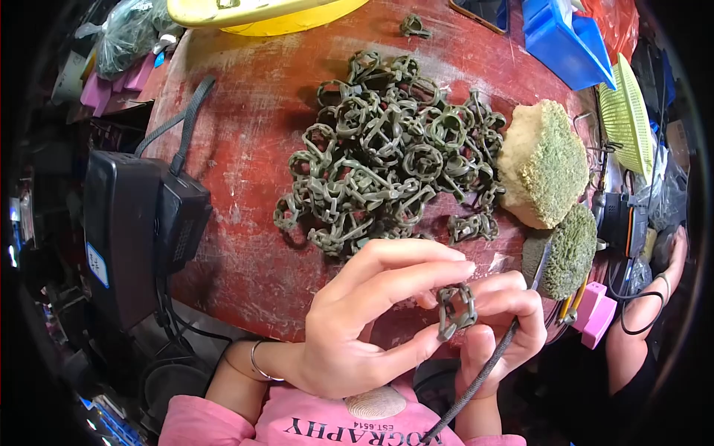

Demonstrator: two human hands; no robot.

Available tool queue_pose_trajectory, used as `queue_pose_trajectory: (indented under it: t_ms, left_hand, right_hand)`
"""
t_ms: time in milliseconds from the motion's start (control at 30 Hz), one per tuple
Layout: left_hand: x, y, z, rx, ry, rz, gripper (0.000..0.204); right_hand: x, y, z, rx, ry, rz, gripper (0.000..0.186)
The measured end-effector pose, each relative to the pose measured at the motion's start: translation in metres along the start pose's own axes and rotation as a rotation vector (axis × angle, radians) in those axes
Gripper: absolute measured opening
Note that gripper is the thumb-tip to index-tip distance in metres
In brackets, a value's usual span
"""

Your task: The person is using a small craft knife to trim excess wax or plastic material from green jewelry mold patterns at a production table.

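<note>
My left hand (372, 320) is closed in a pinch on a small dark-green openwork ring (455, 311), held up in front of my chest. Close by on its right, my right hand (506, 327) has its fingers curled round a pen-like tool with a thin metal tip (542, 264). A dark braided cord (476, 383) runs down from that hand; the tool's handle is mostly hidden by my fingers. Beyond both hands, a heap of similar green openwork pieces (387, 149) lies on the red worn table (245, 223).
Right of the heap sit a green-topped sponge-like block (547, 163) and a darker green one (569, 256). A black box with cables (123, 238) stands left. A yellow basin (297, 16) and a blue bin (569, 44) are at the back. Another person's arm (639, 320) shows far right.
</note>
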State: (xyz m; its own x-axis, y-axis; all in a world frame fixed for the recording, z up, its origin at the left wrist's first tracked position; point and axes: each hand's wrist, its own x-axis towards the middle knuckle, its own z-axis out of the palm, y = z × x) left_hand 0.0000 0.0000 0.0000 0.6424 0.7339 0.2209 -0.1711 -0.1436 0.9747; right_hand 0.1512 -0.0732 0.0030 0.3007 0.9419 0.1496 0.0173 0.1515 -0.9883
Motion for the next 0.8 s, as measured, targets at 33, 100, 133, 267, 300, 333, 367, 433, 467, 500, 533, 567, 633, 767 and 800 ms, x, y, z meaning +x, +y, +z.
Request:
queue_pose_trajectory:
  t_ms: [33,100,133,267,300,333,367,433,467,500,533,567,633,767,800]
  left_hand:
    - [0.0,0.002,0.001,0.013,0.031,-0.006,0.054]
    - [-0.002,0.004,0.005,0.025,0.062,-0.01,0.053]
    - [-0.003,0.006,0.009,-0.004,0.107,-0.036,0.05]
    - [-0.001,0.006,0.013,-0.104,0.193,-0.052,0.046]
    - [-0.001,0.005,0.013,-0.104,0.193,-0.051,0.046]
    - [-0.001,0.004,0.012,-0.086,0.176,-0.048,0.048]
    - [-0.001,0.003,0.011,-0.067,0.16,-0.046,0.049]
    - [0.0,0.004,0.008,-0.06,0.131,-0.056,0.049]
    - [0.0,0.004,0.007,-0.053,0.103,-0.067,0.049]
    - [-0.001,0.004,0.007,-0.052,0.105,-0.067,0.049]
    - [-0.002,0.004,0.008,-0.1,0.11,-0.087,0.048]
    - [-0.002,0.004,0.009,-0.147,0.115,-0.108,0.047]
    - [-0.001,0.004,0.009,-0.196,0.107,-0.12,0.047]
    - [0.0,0.012,0.012,-0.412,0.159,-0.249,0.043]
    - [0.001,0.01,0.01,-0.414,0.158,-0.249,0.043]
  right_hand:
    - [0.001,0.0,0.0,-0.003,-0.019,-0.013,0.027]
    - [0.002,0.0,0.0,-0.007,-0.039,-0.028,0.026]
    - [0.002,0.0,-0.001,-0.012,-0.055,-0.031,0.026]
    - [0.002,-0.004,-0.001,-0.021,-0.059,0.006,0.025]
    - [0.001,-0.005,-0.001,-0.016,-0.05,0.03,0.025]
    - [0.001,-0.005,-0.001,-0.016,-0.05,0.029,0.025]
    - [0.0,-0.005,0.0,-0.005,-0.037,0.033,0.024]
    - [0.001,-0.005,0.0,0.004,-0.023,0.036,0.024]
    - [0.001,-0.004,0.0,0.006,-0.02,0.033,0.023]
    - [0.001,-0.004,0.0,0.009,-0.02,0.03,0.022]
    - [0.001,-0.004,0.0,0.009,-0.022,0.029,0.022]
    - [-0.001,-0.003,0.0,0.031,0.002,0.042,0.02]
    - [-0.003,-0.003,0.002,0.052,0.023,0.055,0.019]
    - [-0.006,-0.003,0.004,0.142,0.072,0.127,0.021]
    - [-0.007,-0.004,0.003,0.148,0.075,0.138,0.022]
